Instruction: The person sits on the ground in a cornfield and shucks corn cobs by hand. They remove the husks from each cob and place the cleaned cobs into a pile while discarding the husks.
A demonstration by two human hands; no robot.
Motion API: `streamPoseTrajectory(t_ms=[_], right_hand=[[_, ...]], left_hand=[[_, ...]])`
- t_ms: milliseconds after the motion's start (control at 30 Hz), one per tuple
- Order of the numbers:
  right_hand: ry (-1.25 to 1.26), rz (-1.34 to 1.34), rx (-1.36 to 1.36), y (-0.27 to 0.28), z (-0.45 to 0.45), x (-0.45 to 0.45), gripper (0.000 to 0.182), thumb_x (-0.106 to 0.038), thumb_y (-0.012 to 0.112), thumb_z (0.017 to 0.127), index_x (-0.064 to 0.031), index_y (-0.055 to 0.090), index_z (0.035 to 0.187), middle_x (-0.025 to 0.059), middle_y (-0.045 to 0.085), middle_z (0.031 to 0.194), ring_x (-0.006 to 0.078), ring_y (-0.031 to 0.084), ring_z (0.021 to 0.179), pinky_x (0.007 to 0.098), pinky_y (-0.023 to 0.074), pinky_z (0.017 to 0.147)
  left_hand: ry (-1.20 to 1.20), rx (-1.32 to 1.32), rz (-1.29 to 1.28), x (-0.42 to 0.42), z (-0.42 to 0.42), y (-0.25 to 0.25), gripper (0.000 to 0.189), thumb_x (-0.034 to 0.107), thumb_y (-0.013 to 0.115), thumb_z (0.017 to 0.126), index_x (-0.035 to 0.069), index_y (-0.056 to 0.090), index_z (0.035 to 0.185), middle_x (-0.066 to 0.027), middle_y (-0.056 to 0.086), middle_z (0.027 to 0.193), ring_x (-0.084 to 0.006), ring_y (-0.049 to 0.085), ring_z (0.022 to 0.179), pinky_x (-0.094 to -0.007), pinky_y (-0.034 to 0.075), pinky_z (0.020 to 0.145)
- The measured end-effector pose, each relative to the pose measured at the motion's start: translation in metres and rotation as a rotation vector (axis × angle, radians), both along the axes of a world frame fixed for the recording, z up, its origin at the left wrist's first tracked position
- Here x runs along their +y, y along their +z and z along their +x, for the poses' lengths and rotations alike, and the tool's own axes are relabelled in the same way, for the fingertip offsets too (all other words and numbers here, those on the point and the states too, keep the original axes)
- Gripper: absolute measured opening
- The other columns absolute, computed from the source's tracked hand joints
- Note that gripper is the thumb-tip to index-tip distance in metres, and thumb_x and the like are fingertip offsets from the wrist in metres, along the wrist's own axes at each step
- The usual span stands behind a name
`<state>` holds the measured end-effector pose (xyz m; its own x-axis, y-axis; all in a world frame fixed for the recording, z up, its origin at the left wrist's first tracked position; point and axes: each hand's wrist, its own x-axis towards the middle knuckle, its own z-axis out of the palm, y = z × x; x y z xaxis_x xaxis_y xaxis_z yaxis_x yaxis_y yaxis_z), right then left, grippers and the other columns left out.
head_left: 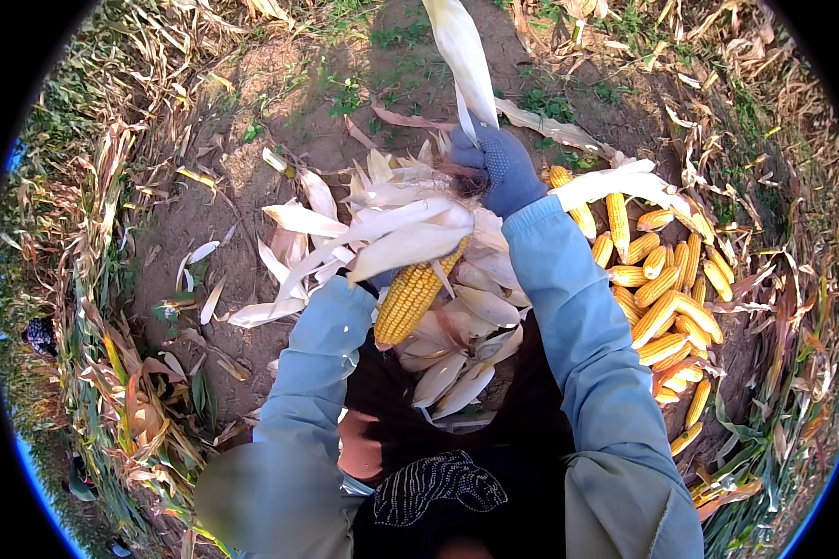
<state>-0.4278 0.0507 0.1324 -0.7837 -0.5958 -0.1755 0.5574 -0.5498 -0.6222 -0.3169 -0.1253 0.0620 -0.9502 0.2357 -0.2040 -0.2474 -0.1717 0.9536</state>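
A yellow corn cob lies aslant in front of me, its lower end bare and pale husk leaves folded over its upper end. My left hand is mostly hidden behind the cob and leaves, gripping the ear from underneath. Further out, my gloved right hand is closed on a long strip of white husk that points away from me. Brown corn silk hangs beside the right hand's fingers. Between my legs and beyond the cob spreads a heap of loose husks.
To the right, several husked yellow cobs are piled on the soil, some partly under a dry husk leaf. Bare brown soil extends on the left. Dry corn stalks and leaves border both sides, with small green weeds ahead.
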Motion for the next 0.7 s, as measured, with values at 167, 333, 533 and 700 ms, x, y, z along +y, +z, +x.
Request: streamPoseTrajectory(t_ms=[167,333,533,700], right_hand=[[-0.359,0.52,0.138,-0.015,-0.014,0.03,0.029,-0.033,0.061,0.086,-0.0042,0.059,0.081,-0.0033,0.049,0.061,0.0049,0.04,0.05,0.0212,0.0287,0.045],[-0.508,1.744,0.627,-0.042,-0.054,0.105,0.058,-0.047,0.065,0.074,-0.0132,0.049,0.118,0.0145,0.062,0.102,0.0333,0.061,0.096,0.0414,0.0458,0.082],[-0.279,1.966,0.881,-0.047,-0.037,0.096,0.076,-0.029,0.075,0.065,-0.0191,0.039,0.13,0.0141,0.042,0.131,0.0346,0.044,0.118,0.0437,0.0425,0.092],[-0.114,1.11,1.296,-0.034,-0.003,0.038,0.076,-0.029,0.076,0.063,-0.0165,0.041,0.13,0.0113,0.041,0.133,0.0297,0.042,0.122,0.0402,0.0393,0.097]], left_hand=[[-0.013,-0.073,-0.056,0.009,-0.005,0.001,0.035,0.024,0.06,0.085,0.005,0.054,0.114,-0.0061,0.058,0.103,-0.0143,0.056,0.092,-0.0278,0.045,0.079],[0.121,0.169,-0.347,-0.02,-0.007,-0.012,0.039,0.025,0.063,0.082,0.006,0.054,0.115,-0.0085,0.058,0.108,-0.0191,0.056,0.096,-0.0308,0.045,0.082],[0.279,0.221,-0.827,-0.016,-0.001,0.026,0.046,0.03,0.062,0.08,0.007,0.052,0.118,-0.0151,0.06,0.111,-0.0299,0.056,0.102,-0.0359,0.045,0.087],[0.277,-0.217,0.043,-0.026,-0.009,0.002,0.033,0.021,0.058,0.087,0.004,0.056,0.116,-0.0061,0.062,0.106,-0.0163,0.059,0.093,-0.0273,0.048,0.076]])
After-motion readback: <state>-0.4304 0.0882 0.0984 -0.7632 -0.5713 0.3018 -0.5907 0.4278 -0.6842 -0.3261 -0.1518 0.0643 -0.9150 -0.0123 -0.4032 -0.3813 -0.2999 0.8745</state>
